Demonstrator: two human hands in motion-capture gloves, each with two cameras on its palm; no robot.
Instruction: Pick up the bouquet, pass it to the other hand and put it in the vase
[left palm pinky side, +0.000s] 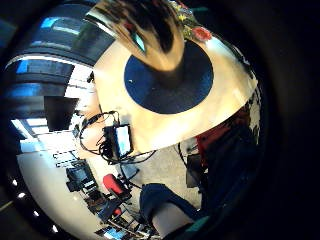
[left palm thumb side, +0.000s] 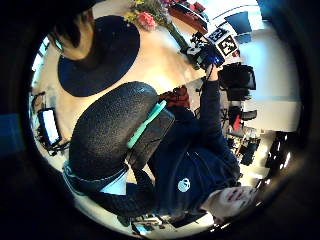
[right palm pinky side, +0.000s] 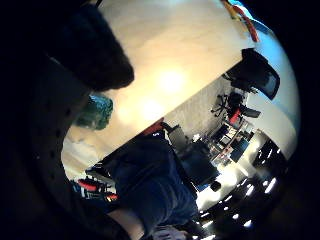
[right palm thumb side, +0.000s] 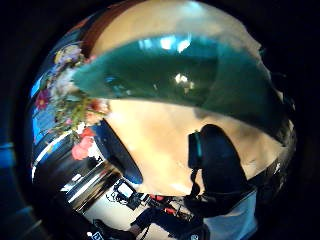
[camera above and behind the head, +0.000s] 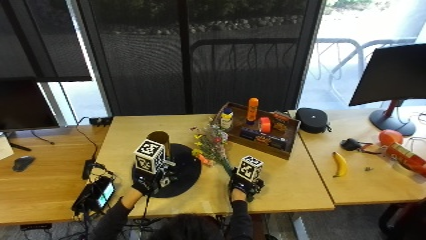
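Pick-up step: right hand (camera above and behind the head: 245, 186) apparently gripping stems of bouquet (camera above and behind the head: 210, 145), lying right of vase (camera above and behind the head: 160, 139) on dark mat (camera above and behind the head: 187, 172); left hand (camera above and behind the head: 147, 184) fingers cannot tell; next, handover leftward.

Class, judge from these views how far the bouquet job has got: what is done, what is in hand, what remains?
Done: little; the bouquet lies on the table, not in the vase standing on the dark round mat.
In hand: the right hand is at the stem end; whether it grips is unclear. The left hand rests by the mat.
Left: lifting, passing, placing in the vase.
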